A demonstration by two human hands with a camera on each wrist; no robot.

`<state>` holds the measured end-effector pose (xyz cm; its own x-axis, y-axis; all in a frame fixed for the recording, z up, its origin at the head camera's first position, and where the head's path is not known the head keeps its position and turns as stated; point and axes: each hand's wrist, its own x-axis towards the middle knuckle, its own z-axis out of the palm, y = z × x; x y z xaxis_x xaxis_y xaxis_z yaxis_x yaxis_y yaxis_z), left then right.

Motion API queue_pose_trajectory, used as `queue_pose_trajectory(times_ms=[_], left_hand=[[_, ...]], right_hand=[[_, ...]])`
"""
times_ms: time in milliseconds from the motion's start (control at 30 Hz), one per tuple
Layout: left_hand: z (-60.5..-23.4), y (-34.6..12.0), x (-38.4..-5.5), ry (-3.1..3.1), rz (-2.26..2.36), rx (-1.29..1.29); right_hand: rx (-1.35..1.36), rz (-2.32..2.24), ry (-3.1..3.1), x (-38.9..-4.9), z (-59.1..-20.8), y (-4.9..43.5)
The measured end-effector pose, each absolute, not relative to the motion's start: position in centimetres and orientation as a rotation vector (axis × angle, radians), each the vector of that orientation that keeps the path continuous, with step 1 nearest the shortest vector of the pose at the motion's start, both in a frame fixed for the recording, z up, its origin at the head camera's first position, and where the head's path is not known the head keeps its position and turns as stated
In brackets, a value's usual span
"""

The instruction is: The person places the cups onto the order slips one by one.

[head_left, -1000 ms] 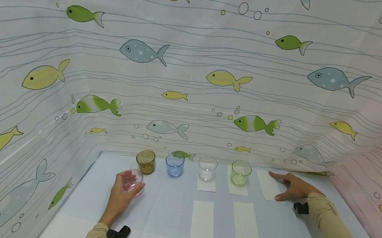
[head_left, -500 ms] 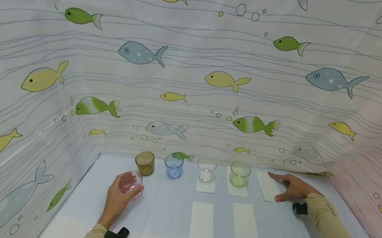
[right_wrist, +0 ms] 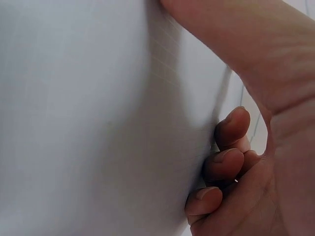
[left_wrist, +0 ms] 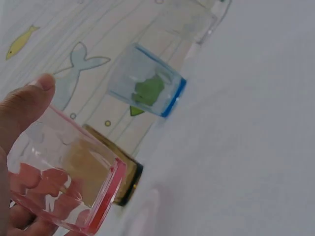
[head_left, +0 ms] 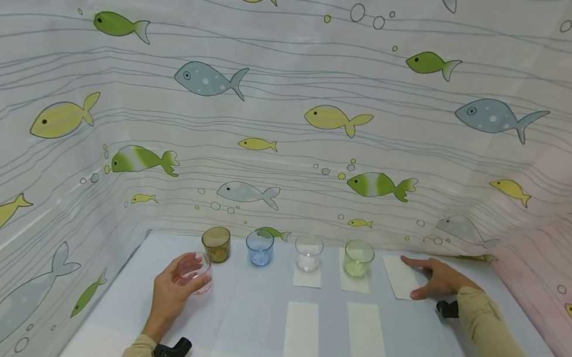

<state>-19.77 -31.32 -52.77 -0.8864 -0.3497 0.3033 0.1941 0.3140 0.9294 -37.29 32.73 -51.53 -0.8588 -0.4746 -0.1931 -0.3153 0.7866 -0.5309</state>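
Note:
A pink-tinted glass (head_left: 193,277) is gripped in my left hand (head_left: 169,295), thumb on one side and fingers behind. In the left wrist view, the glass's thick pink base (left_wrist: 107,199) hangs a little above the cloth, over a faint pink patch. Just beyond it stands an amber glass (head_left: 216,247), partly covered by the pink one in that view. Over at the right, my right hand (head_left: 438,280) rests on a white strip (head_left: 403,280), index finger stretched to its far end and thumb near its near corner. Its other fingers (right_wrist: 224,164) are bent against the surface.
A blue glass (head_left: 259,250), a clear glass (head_left: 308,256) and a green glass (head_left: 358,261) continue the back row. White strips lie under the clear and green ones. Two more strips, a left one (head_left: 302,336) and a slanted one (head_left: 367,336), lie nearer. Fish-patterned curtain (head_left: 266,164) surrounds the table.
My left hand has shifted slightly left with the pink glass still in its grip. The right hand stays on its strip, and the other glasses stand where they were.

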Motion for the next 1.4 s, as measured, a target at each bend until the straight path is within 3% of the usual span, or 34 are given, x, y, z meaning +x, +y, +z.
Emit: queue_pose_trajectory(times_ms=[533, 967, 1400], left_hand=[[-47.0, -26.7, -19.0, -2.103, -1.609, -0.024], [-42.4, -21.1, -21.3, -2.028, -1.711, -0.486], [-39.1, -15.7, -23.9, -2.093, -1.700, -0.663]], right_hand=[[-0.564, -0.696, 2.659, -37.5, -51.3, 32.7], [-0.520, -0.718, 2.623, -37.6, -51.3, 32.5], [-0.506, -0.672, 2.647, -37.2, -50.7, 32.3]])
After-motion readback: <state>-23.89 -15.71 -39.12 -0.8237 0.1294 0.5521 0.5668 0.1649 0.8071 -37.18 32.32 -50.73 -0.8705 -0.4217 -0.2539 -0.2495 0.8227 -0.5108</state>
